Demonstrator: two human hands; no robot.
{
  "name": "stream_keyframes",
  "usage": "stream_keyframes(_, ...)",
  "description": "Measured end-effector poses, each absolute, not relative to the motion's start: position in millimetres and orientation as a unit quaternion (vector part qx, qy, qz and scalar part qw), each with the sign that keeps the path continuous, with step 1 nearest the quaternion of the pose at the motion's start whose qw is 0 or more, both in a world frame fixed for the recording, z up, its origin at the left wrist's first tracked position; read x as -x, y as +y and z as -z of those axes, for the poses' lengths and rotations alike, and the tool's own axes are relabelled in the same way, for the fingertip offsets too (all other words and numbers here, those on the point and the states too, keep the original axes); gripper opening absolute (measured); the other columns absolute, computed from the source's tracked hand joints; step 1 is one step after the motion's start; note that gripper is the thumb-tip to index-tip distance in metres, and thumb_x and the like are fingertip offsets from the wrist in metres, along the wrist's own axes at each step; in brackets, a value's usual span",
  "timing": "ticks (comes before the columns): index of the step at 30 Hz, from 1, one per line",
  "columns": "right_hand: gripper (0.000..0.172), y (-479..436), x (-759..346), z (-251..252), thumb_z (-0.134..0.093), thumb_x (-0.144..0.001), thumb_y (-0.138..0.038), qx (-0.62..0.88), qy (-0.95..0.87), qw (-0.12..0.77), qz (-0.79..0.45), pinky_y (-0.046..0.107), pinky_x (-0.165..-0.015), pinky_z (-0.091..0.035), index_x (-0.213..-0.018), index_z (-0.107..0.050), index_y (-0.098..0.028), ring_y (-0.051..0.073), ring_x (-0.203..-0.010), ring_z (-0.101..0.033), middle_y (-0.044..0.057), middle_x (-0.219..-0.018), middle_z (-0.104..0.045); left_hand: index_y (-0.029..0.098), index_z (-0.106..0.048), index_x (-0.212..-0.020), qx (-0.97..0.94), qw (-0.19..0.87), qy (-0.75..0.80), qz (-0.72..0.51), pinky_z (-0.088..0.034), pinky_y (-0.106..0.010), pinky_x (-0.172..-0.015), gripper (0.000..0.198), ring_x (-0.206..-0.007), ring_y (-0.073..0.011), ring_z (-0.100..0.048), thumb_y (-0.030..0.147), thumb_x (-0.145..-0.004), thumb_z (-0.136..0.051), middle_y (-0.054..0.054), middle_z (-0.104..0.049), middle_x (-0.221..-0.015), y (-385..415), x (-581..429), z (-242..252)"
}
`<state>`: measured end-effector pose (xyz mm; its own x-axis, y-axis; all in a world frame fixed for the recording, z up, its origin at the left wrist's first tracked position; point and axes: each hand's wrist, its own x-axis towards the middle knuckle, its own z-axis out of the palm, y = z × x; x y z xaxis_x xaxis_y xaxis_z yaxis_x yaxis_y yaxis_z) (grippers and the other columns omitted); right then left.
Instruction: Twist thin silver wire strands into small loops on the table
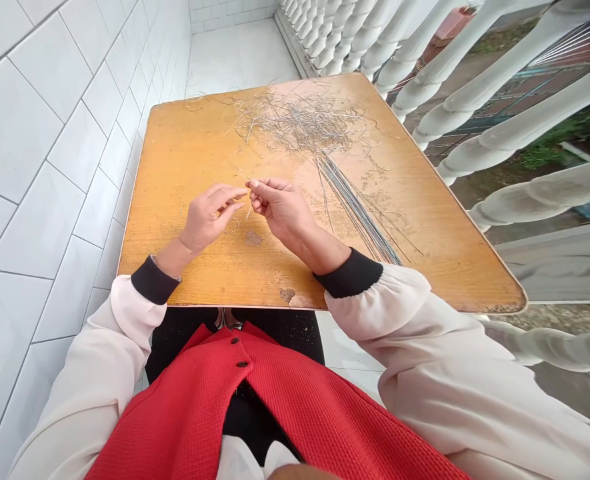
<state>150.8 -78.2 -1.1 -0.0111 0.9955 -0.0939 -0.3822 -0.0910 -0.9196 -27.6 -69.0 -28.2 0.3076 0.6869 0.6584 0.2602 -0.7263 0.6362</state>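
Note:
My right hand (282, 208) is above the middle of the wooden table, thumb and forefinger pinched on a thin wire (249, 213). A short pale end of it shows below the fingertips. Close on its left is my left hand (212, 212), thumb and fingers apart, the fingertips almost at the pinch. I cannot tell whether they touch the wire. A thin curved wire (232, 230) shows beside and below the left hand; whether it joins the pinched one is unclear. Beyond my right hand lies a bundle of straight grey wires (357, 203).
A tangled heap of wire (309, 123) covers the far part of the wooden table (185, 147). A white tiled wall (65, 147) runs along the left. White balusters (505, 143) line the right side, close to the table edge.

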Motion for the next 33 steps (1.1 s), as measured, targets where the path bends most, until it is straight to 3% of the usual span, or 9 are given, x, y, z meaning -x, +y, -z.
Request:
stream_keyframes(5,0.033,-79.3,-146.0,5.8,-0.088,-0.086,-0.022,0.398,-0.386,0.586,-0.591,0.016,-0.052,-0.037,-0.063,-0.065,-0.018,0.004,-0.052,-0.048,-0.005,-0.06,-0.058,0.028,-0.084,-0.103,-0.804,0.172,0.227,-0.521,-0.061,-0.03,-0.093,0.016,-0.101,-0.0149,-0.076,0.034,-0.102,-0.069,-0.005,-0.08,-0.108,-70.4,27.1,26.2)
stream_keyframes(9,0.03,-79.2,-143.0,9.4,-0.089,-0.086,-0.026,0.393,-0.376,0.596,-0.59,0.017,-0.053,-0.037,-0.067,-0.066,-0.019,0.005,-0.054,-0.048,-0.005,-0.061,-0.057,0.031,-0.085,-0.107,-0.796,0.221,0.206,-0.525,-0.062,-0.034,-0.101,0.019,-0.11,-0.0172,-0.077,0.042,-0.1,-0.071,-0.005,-0.081,-0.116,-71.5,24.1,23.1)
stream_keyframes(12,0.031,-79.8,-141.3,8.1,-0.088,-0.086,-0.023,0.388,-0.36,0.596,-0.603,0.017,-0.053,-0.038,-0.066,-0.064,-0.019,0.005,-0.055,-0.047,-0.006,-0.062,-0.055,0.031,-0.086,-0.102,-0.785,0.284,0.207,-0.51,-0.062,-0.035,-0.102,0.022,-0.107,-0.0176,-0.079,0.047,-0.098,-0.073,-0.004,-0.084,-0.111,-76.1,21.2,18.1)
stream_keyframes(18,0.03,-80.7,-145.1,-8.8,-0.073,-0.092,-0.008,0.359,-0.27,0.563,-0.693,0.014,-0.044,-0.028,-0.067,-0.06,-0.017,0.002,-0.048,-0.034,-0.005,-0.064,-0.054,0.027,-0.085,-0.089,-0.651,0.472,0.249,-0.54,-0.06,-0.025,-0.067,0.031,-0.082,-0.0132,-0.077,0.057,-0.082,-0.086,-0.002,-0.084,-0.095,-81.7,21.1,3.4)
stream_keyframes(22,0.024,-83.8,-147.7,-18.2,-0.064,-0.096,-0.008,0.348,-0.244,0.533,-0.732,0.014,-0.041,-0.023,-0.074,-0.062,-0.018,0.003,-0.045,-0.024,-0.007,-0.061,-0.049,0.024,-0.08,-0.08,-0.558,0.558,0.261,-0.556,-0.056,-0.021,-0.062,0.037,-0.071,-0.009,-0.072,0.058,-0.073,-0.092,0.001,-0.081,-0.084,-80.0,20.7,0.8)
stream_keyframes(27,0.02,-91.9,-146.6,-18.2,-0.078,-0.087,-0.017,0.374,-0.37,0.55,-0.649,0.018,-0.043,-0.023,-0.074,-0.063,-0.018,0.003,-0.047,-0.029,-0.006,-0.06,-0.048,0.02,-0.07,-0.071,-0.476,0.619,0.282,-0.557,-0.052,-0.017,-0.059,0.037,-0.061,-0.0041,-0.063,0.049,-0.083,-0.088,0.004,-0.076,-0.074,-80.0,15.7,0.8)
stream_keyframes(33,0.023,-99.0,-146.8,-20.3,-0.076,-0.083,-0.009,0.43,-0.535,0.553,-0.473,0.026,-0.053,-0.033,-0.065,-0.065,-0.019,0.008,-0.053,-0.04,-0.005,-0.058,-0.053,0.018,-0.057,-0.058,-0.457,0.641,0.345,-0.512,-0.042,-0.018,-0.048,0.058,-0.048,-0.0031,-0.049,0.06,-0.095,-0.073,0.004,-0.063,-0.058,-82.5,11.1,-7.0)
